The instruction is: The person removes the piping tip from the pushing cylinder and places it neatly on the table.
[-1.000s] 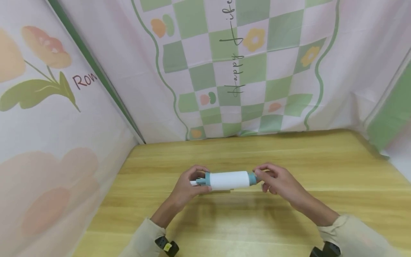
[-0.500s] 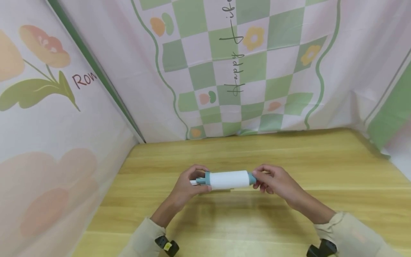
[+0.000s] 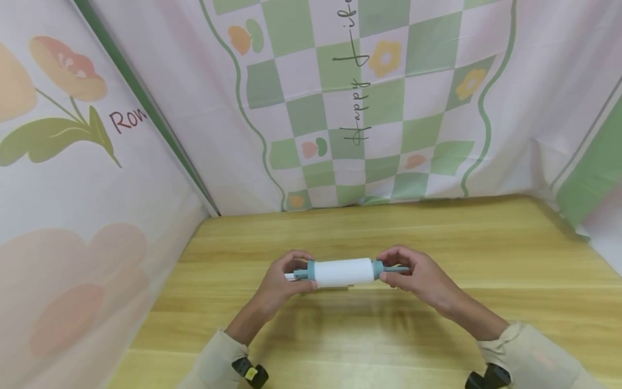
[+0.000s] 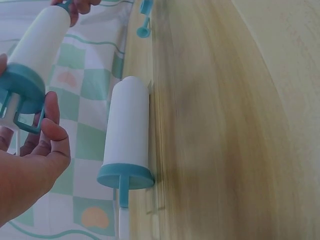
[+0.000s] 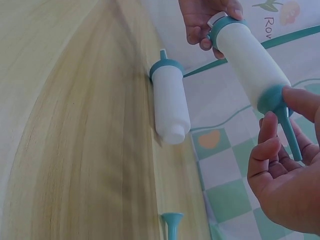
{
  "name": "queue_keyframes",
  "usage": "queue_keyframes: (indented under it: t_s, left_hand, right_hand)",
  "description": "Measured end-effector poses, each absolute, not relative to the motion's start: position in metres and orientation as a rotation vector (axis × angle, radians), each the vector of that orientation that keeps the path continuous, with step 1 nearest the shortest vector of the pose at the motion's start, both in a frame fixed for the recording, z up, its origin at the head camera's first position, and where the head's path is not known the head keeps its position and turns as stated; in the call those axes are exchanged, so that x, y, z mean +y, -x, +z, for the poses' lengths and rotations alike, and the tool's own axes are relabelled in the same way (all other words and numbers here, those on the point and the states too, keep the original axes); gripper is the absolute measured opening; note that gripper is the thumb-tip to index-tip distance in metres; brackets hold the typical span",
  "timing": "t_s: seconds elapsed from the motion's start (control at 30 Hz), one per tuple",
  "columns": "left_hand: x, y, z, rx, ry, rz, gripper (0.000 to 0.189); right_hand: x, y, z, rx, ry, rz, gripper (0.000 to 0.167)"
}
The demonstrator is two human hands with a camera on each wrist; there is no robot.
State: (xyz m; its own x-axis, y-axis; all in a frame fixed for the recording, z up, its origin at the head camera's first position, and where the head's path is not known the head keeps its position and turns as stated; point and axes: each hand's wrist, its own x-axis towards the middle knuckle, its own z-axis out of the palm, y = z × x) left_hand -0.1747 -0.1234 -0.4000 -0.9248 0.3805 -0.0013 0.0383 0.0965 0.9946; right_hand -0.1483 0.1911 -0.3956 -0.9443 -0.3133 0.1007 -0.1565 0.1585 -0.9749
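Note:
Both hands hold a white piping syringe with teal ends, level across the front of me. My left hand grips its teal flange at the handle end, thumb and fingers on either side. At the other end, my right hand pinches the teal collar between thumb and fingertips. A slender teal nozzle points out from that collar toward the right palm. A second white syringe with a teal flange lies on the table; in the right wrist view its front end is bare white.
A loose teal nozzle with a flared end lies on the wooden table, off the second syringe's front end. Patterned curtains hang behind the table and along its left side. Dark straps with small devices circle both wrists.
The right fingers covered the nozzle end before; now they have shifted their hold, the thumb sits lower on the collar and the slender nozzle shows. The held syringe has slid slightly left.

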Motion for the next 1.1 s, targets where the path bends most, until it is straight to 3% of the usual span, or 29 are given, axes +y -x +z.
queue_keyframes:
  t_s: [0.63,1.1]
  left_hand:
    - [-0.1219,0.1744,-0.4015,2.104,-0.424,1.915,0.047]
    - [-0.1226,0.1744,-0.4041,2.123,-0.411,1.916,0.047]
  right_hand:
    - [0.1895,0.1459,-0.3949,2.273,0.324,-1.837,0.039]
    - [0.1953,0.1462,-0.397,2.249,0.458,-1.88,0.035]
